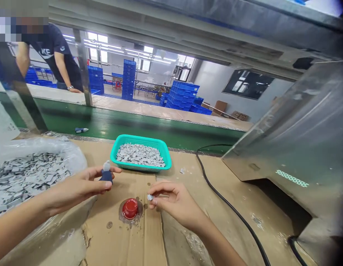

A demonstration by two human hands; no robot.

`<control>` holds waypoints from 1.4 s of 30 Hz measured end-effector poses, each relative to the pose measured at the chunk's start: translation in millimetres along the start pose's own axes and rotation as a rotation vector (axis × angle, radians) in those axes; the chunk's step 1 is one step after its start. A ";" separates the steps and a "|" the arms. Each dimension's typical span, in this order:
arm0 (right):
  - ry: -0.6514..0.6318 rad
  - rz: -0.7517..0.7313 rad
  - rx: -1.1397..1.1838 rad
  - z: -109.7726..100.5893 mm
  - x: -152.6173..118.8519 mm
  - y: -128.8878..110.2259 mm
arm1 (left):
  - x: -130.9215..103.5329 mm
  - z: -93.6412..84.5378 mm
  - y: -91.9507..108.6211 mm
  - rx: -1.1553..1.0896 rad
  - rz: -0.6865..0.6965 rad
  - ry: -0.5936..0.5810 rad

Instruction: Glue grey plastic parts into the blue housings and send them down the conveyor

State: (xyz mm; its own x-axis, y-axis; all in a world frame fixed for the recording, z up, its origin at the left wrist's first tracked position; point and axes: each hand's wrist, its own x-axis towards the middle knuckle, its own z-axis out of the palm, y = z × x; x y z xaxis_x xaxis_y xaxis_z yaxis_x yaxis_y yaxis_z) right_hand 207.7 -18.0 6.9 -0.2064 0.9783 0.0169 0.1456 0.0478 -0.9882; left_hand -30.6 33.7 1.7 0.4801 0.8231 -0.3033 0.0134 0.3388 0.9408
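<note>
My left hand point(87, 183) grips a small dark-blue plastic part with a light grey tip point(106, 175), held above the cardboard. Between the thumb and fingertips of my right hand point(174, 201) is a small light grey plastic piece point(150, 197). Below and between both hands, a small red cup point(130, 208) sits on the cardboard sheet point(121, 247), ringed by a dark wet stain. Just beyond them stands a turquoise basket point(141, 169) with many small grey pieces in it. A clear plastic bag point(77, 155) full of similar grey pieces lies left, partly behind my left forearm.
A green conveyor belt point(160, 125) crosses behind the bench, carrying a blue-and-grey part point(81, 130). A black cable point(229, 199) and a metal housing point(293, 147) are at right. Across the belt, a person point(59, 55) leans in, with stacked blue crates point(182, 94) behind.
</note>
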 end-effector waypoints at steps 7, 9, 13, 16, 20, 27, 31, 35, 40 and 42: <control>-0.012 -0.214 -0.593 15.6 8.1 -6.9 | 7.9 -2.8 -8.0 -0.103 0.144 0.052; -0.054 -0.246 -0.644 17.9 8.8 -4.7 | 11.7 -5.3 -11.7 -0.110 0.194 0.124; -0.084 -0.275 -0.684 20.2 10.4 0.2 | 17.2 -9.0 -19.3 -0.071 0.283 0.208; -0.079 -0.311 -0.680 20.7 10.7 2.4 | 18.7 -9.8 -22.0 -0.038 0.316 0.184; -0.063 -0.358 -0.669 20.4 8.7 4.0 | 18.1 -8.8 -23.3 -0.055 0.317 0.182; -0.032 -0.389 -0.656 21.7 5.5 5.8 | 15.8 -5.1 -23.5 0.009 0.314 0.188; -0.033 -0.418 -0.665 24.0 5.6 6.1 | 13.8 -2.4 -22.9 0.072 0.317 0.210; -0.041 -0.443 -0.705 25.1 4.7 6.4 | 11.7 -0.8 -21.5 0.099 0.351 0.223; -0.040 -0.498 -0.739 26.0 3.4 7.8 | 9.0 1.1 -21.0 0.097 0.354 0.191; -0.035 -0.510 -0.745 26.6 3.2 8.9 | 7.1 2.7 -21.5 0.108 0.374 0.168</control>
State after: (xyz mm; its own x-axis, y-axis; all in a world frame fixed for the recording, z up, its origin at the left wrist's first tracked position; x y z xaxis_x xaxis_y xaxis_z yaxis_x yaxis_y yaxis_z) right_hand 182.7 -19.8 -5.9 -0.4454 0.7963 0.4093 0.6145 0.6044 -0.5071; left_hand -25.1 31.0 -20.2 0.3199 0.9461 0.0495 -0.0382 -0.0393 0.9985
